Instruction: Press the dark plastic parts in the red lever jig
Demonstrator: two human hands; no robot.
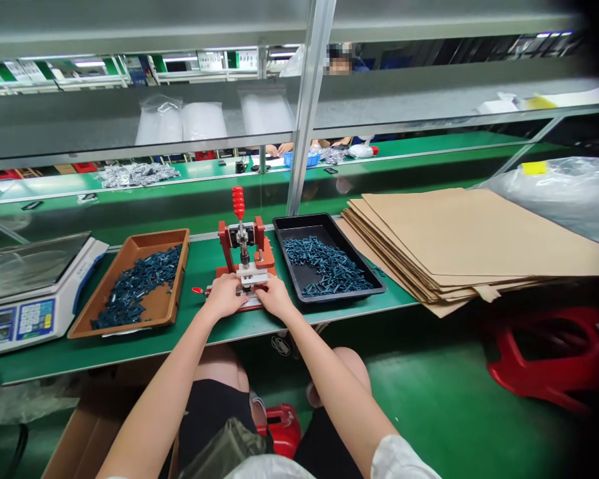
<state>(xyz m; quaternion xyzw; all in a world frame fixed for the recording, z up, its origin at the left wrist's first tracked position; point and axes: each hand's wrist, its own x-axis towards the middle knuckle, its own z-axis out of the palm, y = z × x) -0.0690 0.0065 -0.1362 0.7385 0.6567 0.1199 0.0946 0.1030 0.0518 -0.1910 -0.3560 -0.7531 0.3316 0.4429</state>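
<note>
Kraft cardboard sheets (459,233), digital scale (30,313), probably a red stool (544,359)

A red toggle press (242,243) standing upright near the front edge of the green bench (204,339), its red-gripped lever (238,203) pointing up, its pale metal base block (249,276) sitting partly hidden, apparently being held between the left hand (224,296) and right hand (274,297)

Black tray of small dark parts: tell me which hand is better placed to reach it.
Right, probably: the right hand sits on the side of the red toggle press nearest the black tray; the left hand is on the far side.
</note>
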